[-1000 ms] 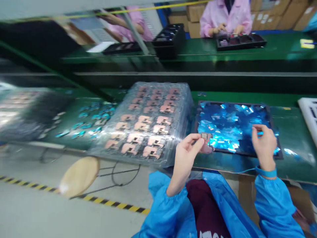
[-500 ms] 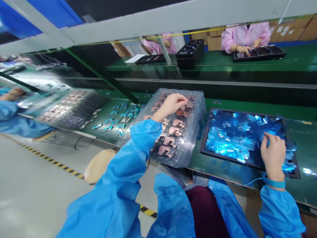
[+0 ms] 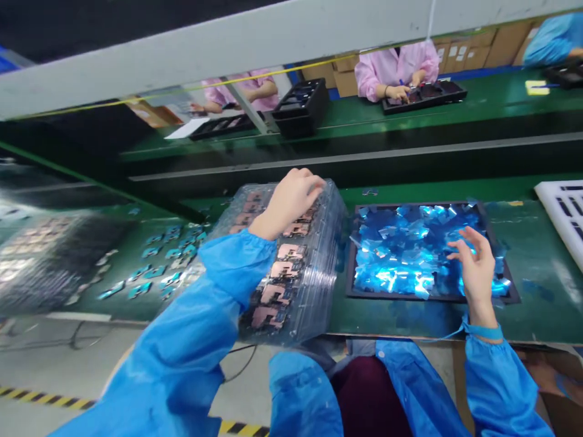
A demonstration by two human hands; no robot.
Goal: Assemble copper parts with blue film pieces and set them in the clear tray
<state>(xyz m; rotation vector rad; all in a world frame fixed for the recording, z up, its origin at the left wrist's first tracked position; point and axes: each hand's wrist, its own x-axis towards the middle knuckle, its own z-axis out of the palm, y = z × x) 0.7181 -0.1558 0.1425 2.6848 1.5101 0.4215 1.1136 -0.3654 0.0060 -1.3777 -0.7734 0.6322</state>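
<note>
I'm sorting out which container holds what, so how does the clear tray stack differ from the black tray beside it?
The clear tray stack is see-through and piled many layers high; the black tray is opaque, single and flat. The stack holds copper-coloured parts in ordered pockets; the black tray holds a loose heap of shiny blue film pieces. The left hand rests on the stack's far end; the right hand hovers open over the black tray. Both sit on the green bench.

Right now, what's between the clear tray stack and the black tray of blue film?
Head view: only a narrow strip of bare green bench separates the clear tray stack from the black tray.
</note>
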